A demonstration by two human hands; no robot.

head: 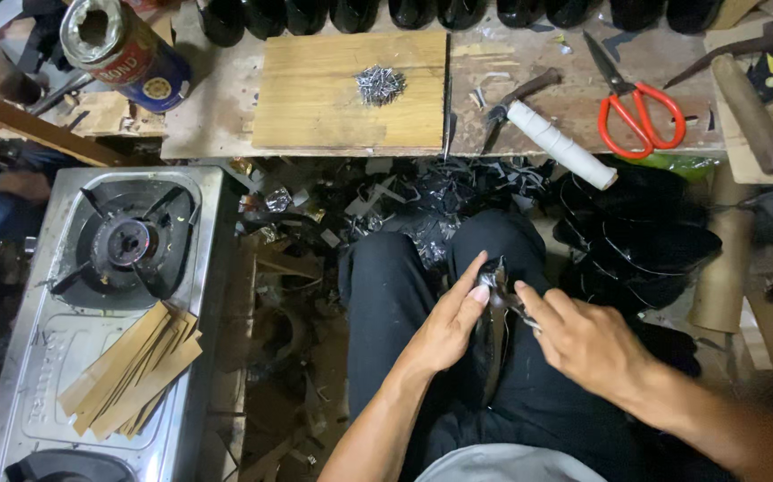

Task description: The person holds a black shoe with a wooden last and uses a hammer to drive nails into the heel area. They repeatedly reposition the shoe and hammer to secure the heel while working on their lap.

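- I am holding a dark, shiny shoe piece [493, 308] over my lap, between my knees, in the lower middle of the view.
- My left hand [451, 323] is lying flat along its left side, fingers straight and pressed together, thumb tucked against it.
- My right hand [583, 337] is coming in from five o'clock; its forefinger is stretching out to the piece, and the other fingers are curling around something I cannot make out.
- At eleven o'clock a round tin [123, 49] with a blue and red label is lying tilted, its open mouth facing up.
- At twelve o'clock a pale wooden board [315, 98] is carrying a small heap of nails [380, 85]; past it a row of black shoes [458, 11] is lining the far edge of the bench.
- At one o'clock a hammer with a white wrapped handle [556, 138] is overhanging the bench edge, beside red-handled scissors [641, 112].
- At nine o'clock a steel gas stove [105, 303] is carrying a fan of tan strips [132, 370].
- Black scraps [404, 201] are crowding the floor ahead of my knees, and a pile of black shoe parts [645, 236] is sitting near my right knee, so open room is tight on that side.
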